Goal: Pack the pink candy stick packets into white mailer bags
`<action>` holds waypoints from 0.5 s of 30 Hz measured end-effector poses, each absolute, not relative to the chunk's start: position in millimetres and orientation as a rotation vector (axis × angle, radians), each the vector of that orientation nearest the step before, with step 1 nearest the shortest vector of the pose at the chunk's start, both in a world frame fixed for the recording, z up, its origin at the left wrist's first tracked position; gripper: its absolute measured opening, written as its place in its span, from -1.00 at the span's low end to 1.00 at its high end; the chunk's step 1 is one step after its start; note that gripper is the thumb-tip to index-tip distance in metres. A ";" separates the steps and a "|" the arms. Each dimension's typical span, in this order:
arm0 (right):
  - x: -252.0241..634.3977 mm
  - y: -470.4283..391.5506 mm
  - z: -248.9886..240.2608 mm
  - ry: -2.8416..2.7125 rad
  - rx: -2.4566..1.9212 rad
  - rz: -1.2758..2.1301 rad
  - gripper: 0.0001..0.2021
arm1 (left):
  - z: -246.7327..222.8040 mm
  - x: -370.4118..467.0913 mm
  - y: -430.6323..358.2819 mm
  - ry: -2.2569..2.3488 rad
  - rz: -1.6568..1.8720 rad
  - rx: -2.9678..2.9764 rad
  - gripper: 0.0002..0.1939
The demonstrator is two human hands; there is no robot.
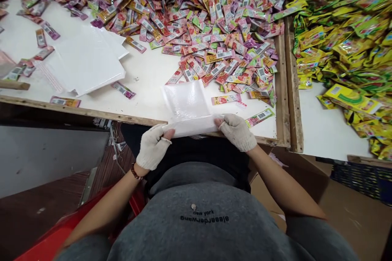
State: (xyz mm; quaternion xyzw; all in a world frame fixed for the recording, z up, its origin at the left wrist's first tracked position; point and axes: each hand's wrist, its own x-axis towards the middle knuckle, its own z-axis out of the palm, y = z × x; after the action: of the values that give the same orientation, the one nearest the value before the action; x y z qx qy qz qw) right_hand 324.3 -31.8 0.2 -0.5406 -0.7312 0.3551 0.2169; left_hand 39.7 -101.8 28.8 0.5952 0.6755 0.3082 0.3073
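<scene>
1. The white pouch (188, 98) lies at the centre of the frame, its far part flat on the worktop (147, 102) and its near strip raised at the wooden edge (131, 117).

2. The left hand (155, 143), in a glove with the thumb tip bare, is closed on the strip's left end, thumb on top.

3. The right hand (236, 130), gloved likewise, pinches the strip's right end, so the strip spans the gap between the hands.

4. The pouch looks light and soft, probably thin film or padded sheet; it should bend and crease readily rather than hold a shape. Whether anything is inside, I cannot tell.

5. Its glossy face suggests some slipperiness; the knit gloves and bare thumb tips likely help the grip. It seems unlikely to break, though a hard pull could stretch or tear it.

6. The two near corners look like the best holds, keeping the strip taut; one corner alone would probably let it sag.

7. Loose sachets (211, 45) crowd the pouch's far side at upper centre; more white pouches (88, 63) lie at upper left.
</scene>
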 end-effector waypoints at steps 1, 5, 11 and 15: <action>321.0 -27.2 -1.2 -2.008 -1.578 1.011 -0.57 | 28.9 41.1 -98.8 1.846 0.793 1.519 -0.65; 310.4 -9.9 -16.0 -1.842 -1.622 1.163 -0.77 | 26.0 39.8 -90.3 1.884 0.793 1.231 -0.71; 295.4 -9.1 4.9 -1.541 -1.185 1.755 -0.33 | 39.9 46.4 -98.1 1.492 0.869 0.656 -0.43; 292.0 -19.5 36.4 -1.348 -0.978 2.116 -0.32 | 60.4 47.8 -93.4 1.239 0.676 0.582 -0.58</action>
State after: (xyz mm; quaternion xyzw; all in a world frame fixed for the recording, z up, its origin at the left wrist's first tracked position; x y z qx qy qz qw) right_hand 292.0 -19.5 36.4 -0.3541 -0.4882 0.7660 0.2225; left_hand 47.8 -93.4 60.4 0.2634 0.5611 0.3061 0.7226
